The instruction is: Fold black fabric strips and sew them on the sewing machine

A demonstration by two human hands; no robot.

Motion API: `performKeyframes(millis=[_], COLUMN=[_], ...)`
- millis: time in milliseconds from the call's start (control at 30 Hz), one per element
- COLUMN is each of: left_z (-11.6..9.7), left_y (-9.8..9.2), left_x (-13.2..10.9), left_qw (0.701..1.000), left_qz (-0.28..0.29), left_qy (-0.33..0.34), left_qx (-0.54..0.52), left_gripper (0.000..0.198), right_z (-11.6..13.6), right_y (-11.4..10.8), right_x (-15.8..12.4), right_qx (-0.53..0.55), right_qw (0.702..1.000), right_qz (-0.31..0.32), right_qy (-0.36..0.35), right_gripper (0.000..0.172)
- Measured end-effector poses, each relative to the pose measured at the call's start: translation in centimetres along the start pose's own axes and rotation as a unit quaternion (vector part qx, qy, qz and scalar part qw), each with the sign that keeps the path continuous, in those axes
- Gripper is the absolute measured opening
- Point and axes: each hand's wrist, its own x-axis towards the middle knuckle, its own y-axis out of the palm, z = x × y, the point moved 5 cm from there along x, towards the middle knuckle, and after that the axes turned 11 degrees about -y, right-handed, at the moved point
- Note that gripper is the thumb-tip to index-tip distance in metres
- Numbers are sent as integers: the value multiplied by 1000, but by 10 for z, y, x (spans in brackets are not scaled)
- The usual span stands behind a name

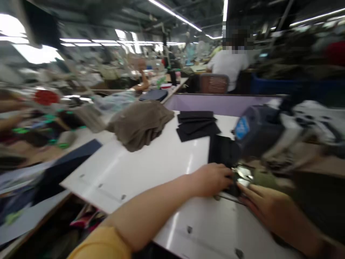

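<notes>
My left hand (211,178) lies on the white table (151,162) with its fingers pressed on a black fabric piece (221,151) at the foot of a sewing machine (258,133). My right hand (265,205) rests just to the right, fingers stretched toward the metal plate (244,174) under the needle area. The picture is smeared by motion, so the fingertips are hard to make out. A stack of black fabric pieces (196,125) lies farther back on the table.
A brown-grey heap of cloth (140,122) sits at the table's back left. A dark blue panel (67,162) lies at the left edge. A person in a white shirt (229,64) sits behind on a chair (214,83). Cluttered workstations fill the left.
</notes>
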Motion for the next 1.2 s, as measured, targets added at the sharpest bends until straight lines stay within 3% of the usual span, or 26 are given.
performKeyframes(millis=[100, 200, 333, 500, 1200], left_z=[-1, -2, -5, -1, 11], left_y=[-1, 0, -2, -2, 6], left_x=[1, 2, 1, 1, 5], left_qw=[997, 994, 994, 994, 996], left_qz=[-23, -19, 5, 16, -17], left_qy=[42, 49, 40, 27, -2], left_qx=[-57, -96, -100, -106, -84], left_gripper=[20, 27, 30, 31, 31], right_z=[-2, -4, 1, 3, -9], right_y=[-6, -4, -5, -6, 1], right_x=[-6, 0, 2, -1, 1], right_qx=[11, 12, 22, 24, 58], right_qw=[992, 985, 984, 982, 966], right_qz=[123, 170, 174, 184, 219], right_qy=[19, 8, -32, -30, 122], right_gripper=[17, 16, 21, 20, 31])
